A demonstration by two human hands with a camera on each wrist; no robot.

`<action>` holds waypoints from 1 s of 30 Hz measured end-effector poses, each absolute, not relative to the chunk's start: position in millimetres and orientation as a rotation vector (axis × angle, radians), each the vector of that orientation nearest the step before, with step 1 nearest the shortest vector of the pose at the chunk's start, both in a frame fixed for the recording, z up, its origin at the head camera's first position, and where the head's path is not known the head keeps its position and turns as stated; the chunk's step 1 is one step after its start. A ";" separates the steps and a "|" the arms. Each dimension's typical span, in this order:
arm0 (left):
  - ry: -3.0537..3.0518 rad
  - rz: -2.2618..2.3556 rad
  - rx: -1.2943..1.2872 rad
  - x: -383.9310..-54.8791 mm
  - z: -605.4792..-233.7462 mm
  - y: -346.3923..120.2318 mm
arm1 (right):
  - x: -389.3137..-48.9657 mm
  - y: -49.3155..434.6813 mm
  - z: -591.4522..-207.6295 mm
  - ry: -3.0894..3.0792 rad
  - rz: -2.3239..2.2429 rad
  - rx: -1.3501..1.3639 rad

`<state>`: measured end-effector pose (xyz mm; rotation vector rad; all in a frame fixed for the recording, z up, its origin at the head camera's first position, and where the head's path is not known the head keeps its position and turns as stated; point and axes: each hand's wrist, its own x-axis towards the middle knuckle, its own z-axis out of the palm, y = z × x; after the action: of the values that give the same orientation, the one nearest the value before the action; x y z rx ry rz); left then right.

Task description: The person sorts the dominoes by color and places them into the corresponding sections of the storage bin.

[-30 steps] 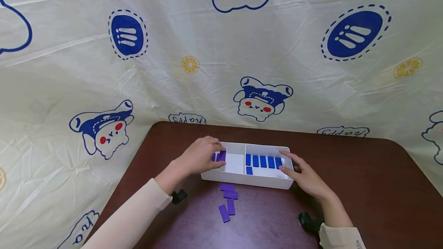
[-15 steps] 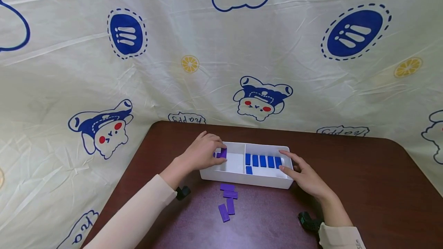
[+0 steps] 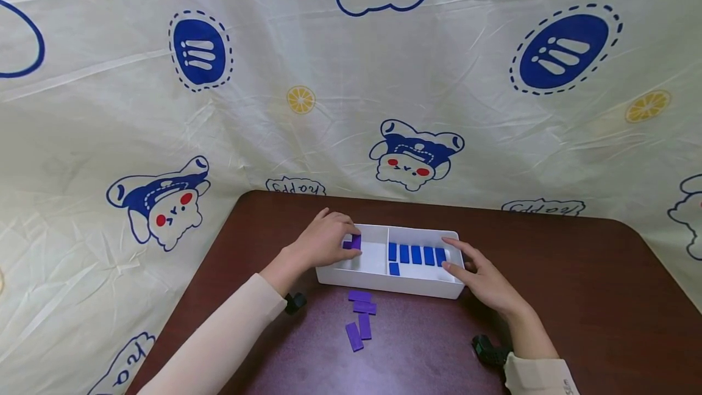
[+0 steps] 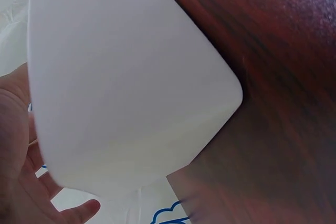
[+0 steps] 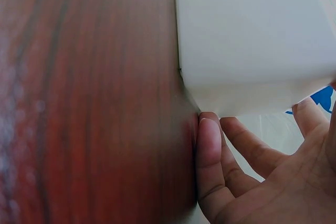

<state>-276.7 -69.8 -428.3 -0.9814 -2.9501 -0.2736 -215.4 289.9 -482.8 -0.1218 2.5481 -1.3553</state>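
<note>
Left hand (image 3: 325, 242) is nearest: thumb and fingers half closed, looks like they're pinching a purple tile (image 3: 356, 242), long axis roughly 12-to-6, toward 3 o'clock from the palm, inside the white box (image 3: 395, 284). Right hand (image 3: 485, 274) is spread loosely at the box's 3 o'clock end. Versus half a second ago, tile's nudged slightly toward 3.

Only "happy" (image 3: 296, 186) can really be read, printed on the pale cloth (image 3: 351, 66) by the table's (image 3: 592, 285) far edge; it's repeated (image 3: 543, 208) further right, partly cut off. Some tiny print (image 3: 568, 386) is spotted on the right sleeve (image 3: 529, 375), too small to be made out.
</note>
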 end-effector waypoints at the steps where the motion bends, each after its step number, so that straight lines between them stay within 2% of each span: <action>1: -2.951 -0.273 -0.979 -277.1 -429.7 -69.9 | -215.3 289.8 -482.9 2.547 -1.357 -0.125; 30: -3.023 -0.275 -0.901 -285.1 -449.0 -64.9 | -215.2 288.5 -481.0 2.559 -1.343 -0.132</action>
<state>-285.1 -64.9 -449.0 -0.9012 -3.0234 -0.2752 -215.2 288.5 -481.0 -0.1325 2.5593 -1.3426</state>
